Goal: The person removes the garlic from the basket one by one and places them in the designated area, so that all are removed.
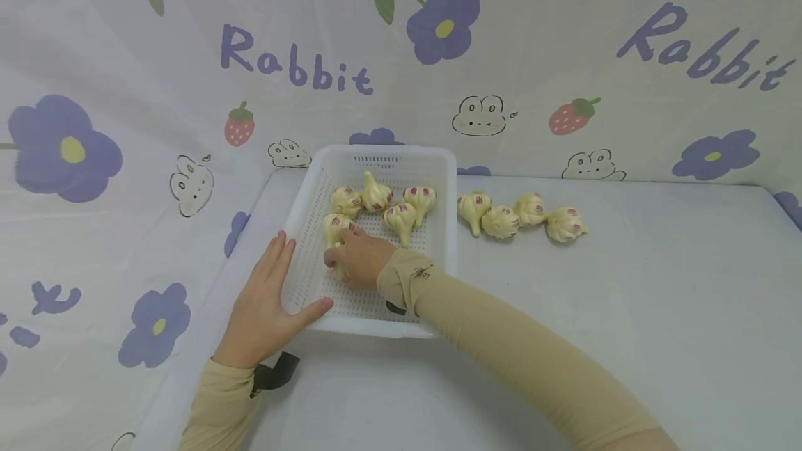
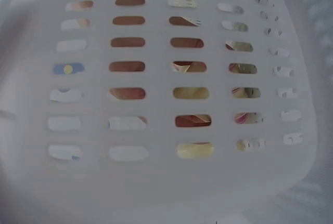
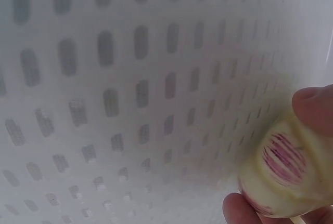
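Observation:
A white perforated plastic basket [image 1: 376, 328] contains several garlic bulbs with purple-streaked skins. Inside it, near the front left, my right hand [image 1: 362, 261] reaches down and grips a garlic bulb [image 3: 283, 167] between thumb and fingers, close to the basket floor. Just beyond those fingers lies another bulb [image 1: 337, 225], partly covered by the hand in the head view. My left hand [image 1: 263, 308] is at the basket's near left corner, fingers straight along the side and thumb spread over the front rim. In the left wrist view the slotted basket wall [image 2: 156, 182] fills most of the picture.
To the right of the basket, several garlic bulbs [image 1: 501, 222] lie in a loose row on the white table [image 1: 664, 284]. Behind and to the left hangs a white cloth [image 1: 401, 110] printed with flowers, rabbits and strawberries.

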A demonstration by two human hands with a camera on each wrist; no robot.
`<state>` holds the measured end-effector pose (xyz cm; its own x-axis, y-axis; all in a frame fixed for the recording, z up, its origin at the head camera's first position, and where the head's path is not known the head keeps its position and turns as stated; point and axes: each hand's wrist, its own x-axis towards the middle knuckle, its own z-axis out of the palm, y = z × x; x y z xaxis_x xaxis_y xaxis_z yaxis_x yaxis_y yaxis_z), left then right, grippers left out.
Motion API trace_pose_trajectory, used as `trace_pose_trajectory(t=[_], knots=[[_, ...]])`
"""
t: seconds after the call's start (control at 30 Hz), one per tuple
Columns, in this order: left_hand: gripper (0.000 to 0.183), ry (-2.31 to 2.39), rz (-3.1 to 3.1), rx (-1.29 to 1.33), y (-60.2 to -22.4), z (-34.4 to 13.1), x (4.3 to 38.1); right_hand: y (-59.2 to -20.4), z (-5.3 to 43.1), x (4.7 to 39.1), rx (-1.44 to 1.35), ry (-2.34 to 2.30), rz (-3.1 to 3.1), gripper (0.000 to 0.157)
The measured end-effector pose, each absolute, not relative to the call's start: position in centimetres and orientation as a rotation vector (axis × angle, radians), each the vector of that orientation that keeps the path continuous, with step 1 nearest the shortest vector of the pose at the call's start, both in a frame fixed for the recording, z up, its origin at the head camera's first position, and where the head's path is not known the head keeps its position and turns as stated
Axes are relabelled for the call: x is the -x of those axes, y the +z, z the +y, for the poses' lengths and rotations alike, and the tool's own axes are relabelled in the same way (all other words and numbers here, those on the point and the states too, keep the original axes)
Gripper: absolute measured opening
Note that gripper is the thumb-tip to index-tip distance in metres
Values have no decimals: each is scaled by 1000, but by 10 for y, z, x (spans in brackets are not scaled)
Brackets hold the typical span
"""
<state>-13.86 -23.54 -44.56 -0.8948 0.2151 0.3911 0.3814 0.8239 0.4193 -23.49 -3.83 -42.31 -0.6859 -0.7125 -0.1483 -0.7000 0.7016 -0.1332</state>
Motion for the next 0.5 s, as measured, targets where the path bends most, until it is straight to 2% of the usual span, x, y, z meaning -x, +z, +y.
trace_pose_trajectory(t=[0.5], knots=[[108, -730, -2692, 447, -443, -235, 138, -419, -36, 235, 1134, -165, 2719, 45]])
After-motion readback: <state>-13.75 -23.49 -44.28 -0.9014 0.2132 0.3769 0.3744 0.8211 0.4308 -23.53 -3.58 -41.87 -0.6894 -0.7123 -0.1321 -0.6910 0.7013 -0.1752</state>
